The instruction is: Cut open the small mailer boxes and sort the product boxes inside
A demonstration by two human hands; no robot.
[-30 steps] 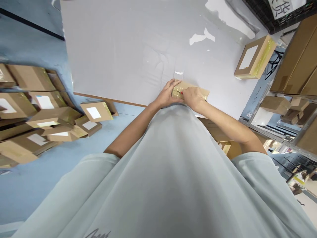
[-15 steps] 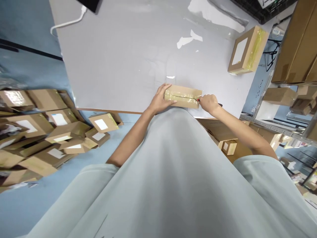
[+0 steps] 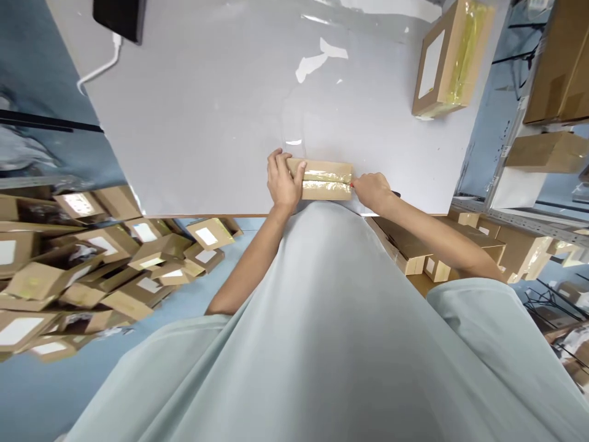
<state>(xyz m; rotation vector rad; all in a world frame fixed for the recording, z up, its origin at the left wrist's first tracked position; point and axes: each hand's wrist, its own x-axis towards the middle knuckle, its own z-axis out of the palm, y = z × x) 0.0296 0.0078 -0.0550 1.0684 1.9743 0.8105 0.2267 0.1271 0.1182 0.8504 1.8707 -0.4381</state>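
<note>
A small cardboard box (image 3: 327, 193) lies at the table's near edge, right against my shirt. Shiny clear tape covers its top, and a dark slit runs lengthwise between the two flaps. My left hand (image 3: 285, 181) grips the box's left end, thumb on the top and fingers over the far side. At the right end, my right hand (image 3: 373, 190) is closed around a box cutter (image 3: 396, 194). Its black butt sticks out behind the fist and a red part shows in front, touching or very near the box's end. The blade is not visible.
A taped box with a white label (image 3: 453, 61) stands at the table's right side. Torn white paper (image 3: 317, 59) lies farther back. A black phone-like device (image 3: 120, 17) with a white cable sits far left. Many opened boxes (image 3: 138, 291) are heaped on the floor at left.
The box now sits straighter, and the slit between its flaps looks wider along the tape. My left hand has shifted farther over the top. The whole view has also shifted.
</note>
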